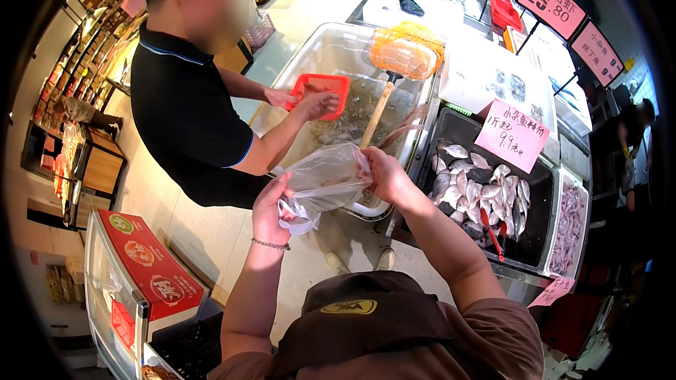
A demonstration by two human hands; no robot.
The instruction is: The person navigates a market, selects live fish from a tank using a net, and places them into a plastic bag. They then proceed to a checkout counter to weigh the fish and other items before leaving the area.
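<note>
Between my two hands a clear plastic bag (331, 173) is stretched out, its crumpled whitish end bunched at the left. My left hand (270, 211) grips that end, and a beaded bracelet circles the wrist. On the other side, the fingers of my right hand (386, 175) pinch the bag's edge. Just beyond the bag stands a white tub (338, 37) of water. A landing net (406, 53) with orange mesh rests across it, its wooden handle running down towards the bag. Over the water, another person (195, 111) holds a red plastic basket (330, 84) with shrimp-like contents.
To my right, a black tray (441, 126) holds many small fish (478, 190) and a red-handled tool (492, 236). Beside it lies a white tray of small seafood (569, 227). Pink price signs (512, 134) stick up there. A display freezer (142, 264) stands at lower left.
</note>
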